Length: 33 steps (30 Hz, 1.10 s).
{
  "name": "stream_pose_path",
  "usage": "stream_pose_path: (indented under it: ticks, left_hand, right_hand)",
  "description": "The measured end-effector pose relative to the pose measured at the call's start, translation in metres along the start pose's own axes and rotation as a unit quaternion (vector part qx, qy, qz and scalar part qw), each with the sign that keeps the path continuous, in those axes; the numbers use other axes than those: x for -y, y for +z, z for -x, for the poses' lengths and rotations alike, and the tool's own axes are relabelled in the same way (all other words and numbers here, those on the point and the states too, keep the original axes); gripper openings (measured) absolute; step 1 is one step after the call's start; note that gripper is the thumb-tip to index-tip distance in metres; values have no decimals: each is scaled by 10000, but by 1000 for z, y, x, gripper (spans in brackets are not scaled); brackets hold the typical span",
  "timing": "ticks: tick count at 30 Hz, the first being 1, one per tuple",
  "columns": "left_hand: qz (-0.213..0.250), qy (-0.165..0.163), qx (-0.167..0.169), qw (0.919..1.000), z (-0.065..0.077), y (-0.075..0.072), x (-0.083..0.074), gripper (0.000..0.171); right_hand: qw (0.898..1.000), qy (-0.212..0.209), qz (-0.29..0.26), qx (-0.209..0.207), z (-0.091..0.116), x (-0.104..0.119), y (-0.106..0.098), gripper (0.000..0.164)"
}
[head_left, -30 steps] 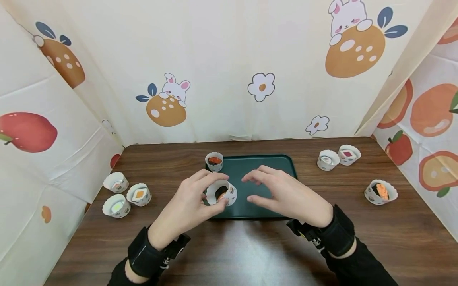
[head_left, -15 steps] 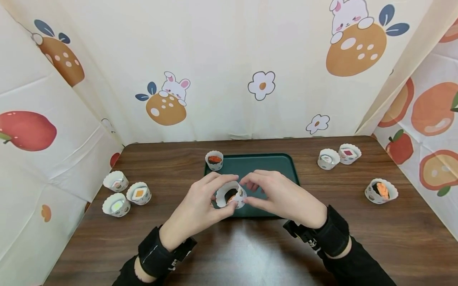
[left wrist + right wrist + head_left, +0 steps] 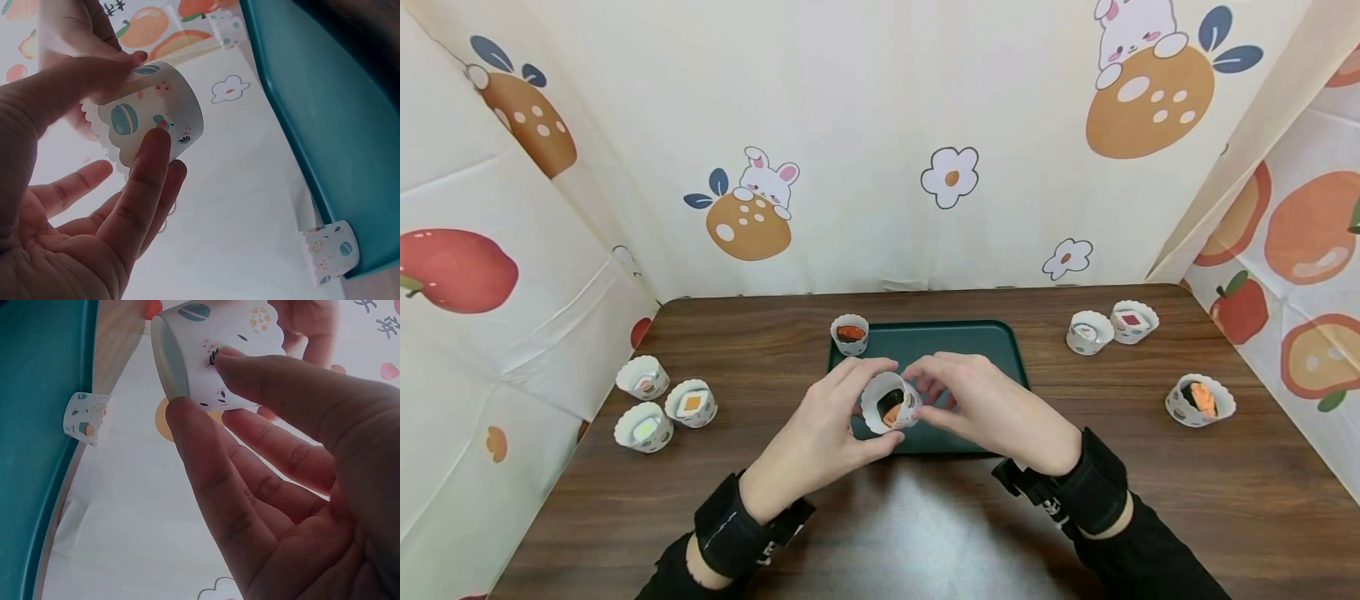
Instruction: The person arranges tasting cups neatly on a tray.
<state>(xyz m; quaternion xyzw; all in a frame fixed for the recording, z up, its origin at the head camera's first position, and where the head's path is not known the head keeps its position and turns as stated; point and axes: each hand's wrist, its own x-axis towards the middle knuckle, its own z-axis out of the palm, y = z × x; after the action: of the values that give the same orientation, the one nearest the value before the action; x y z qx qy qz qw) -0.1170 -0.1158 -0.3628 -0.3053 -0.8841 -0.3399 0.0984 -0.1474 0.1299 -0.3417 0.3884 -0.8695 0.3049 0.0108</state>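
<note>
Over the front left of the dark green tray point(image 3: 955, 358), both hands hold a white scalloped paper baking cup point(image 3: 872, 405) with a printed pattern. Inside it lies a piece of sushi point(image 3: 892, 407), black and orange. My left hand point(image 3: 827, 433) grips the cup from the left, thumb at the near side and fingers at the far side. From the right, my right hand point(image 3: 992, 404) pinches it; in the right wrist view the thumb point(image 3: 262, 378) presses the cup's wall and a fingertip touches the base edge. The cup's mouth tilts toward the head camera.
Another cup point(image 3: 850, 346) with red-topped sushi stands by the tray's back left corner. Several cups with pieces inside, such as one with a yellow square point(image 3: 692, 419), stand at the left. Two cups point(image 3: 1088, 343) sit at the back right, and an orange-topped one point(image 3: 1183, 414) at the right.
The left hand has carried the cup a little to the right over the tray. The right hand has come to it and now pinches it; the cup has turned slightly.
</note>
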Motion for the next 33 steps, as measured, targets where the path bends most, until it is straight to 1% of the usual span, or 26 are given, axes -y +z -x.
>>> stream_pose_path:
  ticks: [3,5,10,12,19,23,29,33]
  left_hand:
    - [-72,-21,56,10000,-1,0,-1,76]
    - [-101,0,19,9999,-1,0,-1,79]
    - [-189,17,-136,9997,-1,2,0,78]
    - [-202,2,-150,9997,-2,2,1,76]
    - [-109,40,-287,9995,-1,4,2,77]
    - [21,-82,-331,9994,-2,4,1,74]
    - [-5,-280,-409,9988,-1,6,0,68]
    - [173,-401,-430,9981,-1,7,0,67]
  right_hand:
    - [10000,-55,41,-25,-1,-1,1,36]
    - [10000,-76,50,-23,-1,-2,1,37]
    - [9999,-1,-146,50,-2,-4,0,38]
    - [9996,69,-253,87,-2,-5,0,39]
    - [9990,209,-385,113,-2,-5,1,44]
    - [9984,263,-491,80,-3,-5,3,47]
    - [9972,262,-696,68,-5,-7,6,47]
    - [9963,375,-775,74,-6,-7,6,48]
